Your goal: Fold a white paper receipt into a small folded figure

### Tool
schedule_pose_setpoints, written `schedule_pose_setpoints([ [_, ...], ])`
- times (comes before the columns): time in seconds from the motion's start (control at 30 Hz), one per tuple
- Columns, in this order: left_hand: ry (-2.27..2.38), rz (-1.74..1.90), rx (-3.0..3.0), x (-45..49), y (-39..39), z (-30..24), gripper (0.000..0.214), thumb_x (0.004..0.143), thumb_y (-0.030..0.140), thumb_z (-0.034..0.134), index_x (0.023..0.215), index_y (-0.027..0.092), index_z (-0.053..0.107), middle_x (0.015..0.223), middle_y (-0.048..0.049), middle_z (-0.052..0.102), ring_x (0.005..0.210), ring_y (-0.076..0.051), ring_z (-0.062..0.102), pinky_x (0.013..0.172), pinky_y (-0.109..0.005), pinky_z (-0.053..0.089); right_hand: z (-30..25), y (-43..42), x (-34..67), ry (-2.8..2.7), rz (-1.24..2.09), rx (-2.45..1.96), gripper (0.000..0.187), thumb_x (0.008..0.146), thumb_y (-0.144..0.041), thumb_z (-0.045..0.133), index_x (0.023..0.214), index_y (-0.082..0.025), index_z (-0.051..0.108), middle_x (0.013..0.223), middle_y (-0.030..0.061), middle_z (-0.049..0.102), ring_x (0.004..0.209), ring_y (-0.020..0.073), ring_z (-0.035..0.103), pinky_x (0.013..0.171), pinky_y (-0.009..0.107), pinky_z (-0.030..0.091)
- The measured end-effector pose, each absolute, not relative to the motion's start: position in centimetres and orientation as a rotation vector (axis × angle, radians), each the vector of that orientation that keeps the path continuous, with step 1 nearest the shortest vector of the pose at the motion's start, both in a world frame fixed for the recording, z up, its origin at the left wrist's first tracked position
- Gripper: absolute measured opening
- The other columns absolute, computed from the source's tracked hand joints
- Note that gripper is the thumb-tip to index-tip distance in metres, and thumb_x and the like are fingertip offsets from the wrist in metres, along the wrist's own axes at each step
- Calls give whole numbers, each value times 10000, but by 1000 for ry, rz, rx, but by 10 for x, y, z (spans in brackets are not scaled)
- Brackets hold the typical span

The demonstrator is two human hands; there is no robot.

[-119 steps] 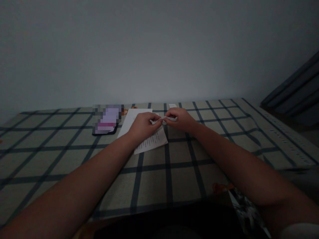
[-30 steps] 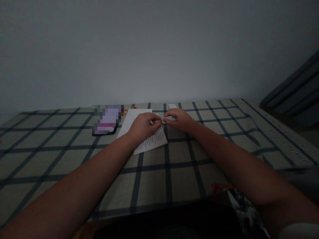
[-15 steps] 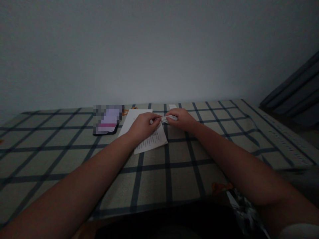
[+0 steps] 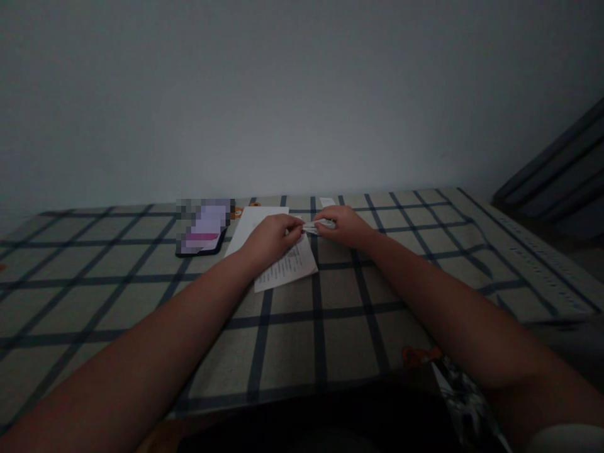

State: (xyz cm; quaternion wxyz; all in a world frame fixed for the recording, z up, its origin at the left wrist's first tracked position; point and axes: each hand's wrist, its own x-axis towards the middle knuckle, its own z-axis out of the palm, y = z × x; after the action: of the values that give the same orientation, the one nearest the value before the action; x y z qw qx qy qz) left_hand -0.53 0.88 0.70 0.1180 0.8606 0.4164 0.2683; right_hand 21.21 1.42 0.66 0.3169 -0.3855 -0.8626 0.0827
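My left hand (image 4: 270, 239) and my right hand (image 4: 343, 225) meet at the far middle of a checked tablecloth (image 4: 330, 327). Between their pinched fingertips is a small folded piece of white paper (image 4: 315, 226). Both hands are closed on it, the left on its left end, the right on its right end. Under my left hand lies a white printed sheet (image 4: 283, 267), flat on the cloth.
A phone in a dark case (image 4: 202, 231) lies left of the sheet, its screen lit. A tiny white scrap (image 4: 326, 202) sits near the wall behind my right hand. A dark patterned object (image 4: 460, 396) rests at the near right edge.
The small folded paper has become shorter and more bunched between my fingertips, and my two hands have closed in slightly toward each other. The sheet and phone have not moved.
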Motion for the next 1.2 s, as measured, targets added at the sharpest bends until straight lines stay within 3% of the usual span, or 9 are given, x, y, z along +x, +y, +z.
schedule_pose_setpoints([
  [0.27,1210,790,2563,-4,8,9,353,909,335,449,1101,193,708,1013,-99,722,919,-243,645,833,-357,470,6,17,213,-2262,227,-1039,262,843,-307,554,918,-139,741,895,79,732,816,178,634,734,282,431],
  [0.47,1211,924,2437,-5,6,8,415,903,284,458,1267,189,633,1102,-110,707,967,-231,637,893,-374,466,6,16,213,-2225,224,-1044,249,837,-265,560,952,-133,737,896,79,731,808,175,626,730,282,432],
  [0.6,1150,1032,1928,-1,7,5,494,879,383,529,1320,165,579,1004,-117,714,791,-199,652,701,-332,526,6,17,213,-2210,186,-931,241,877,-272,546,953,-132,726,877,75,714,805,165,605,738,284,428],
  [0.77,901,981,1330,4,10,4,525,853,548,540,1128,117,657,933,-152,713,689,-190,663,523,-275,516,8,16,211,-2253,141,-767,239,923,-308,531,983,-188,729,928,64,678,887,171,579,815,320,433],
  [1.0,875,1056,1309,5,9,3,401,758,297,742,1129,165,667,1078,-111,691,810,-156,673,652,-252,562,4,15,209,-2293,40,-761,215,862,-361,651,1034,-266,737,1138,70,602,1110,215,517,977,401,393],
  [1.2,859,1139,1255,3,11,2,396,748,275,755,1121,172,674,1113,-101,671,884,-163,658,711,-276,582,3,15,210,-2221,-5,-827,246,851,-354,659,1071,-262,721,1290,93,530,1225,256,456,1036,470,345],
])
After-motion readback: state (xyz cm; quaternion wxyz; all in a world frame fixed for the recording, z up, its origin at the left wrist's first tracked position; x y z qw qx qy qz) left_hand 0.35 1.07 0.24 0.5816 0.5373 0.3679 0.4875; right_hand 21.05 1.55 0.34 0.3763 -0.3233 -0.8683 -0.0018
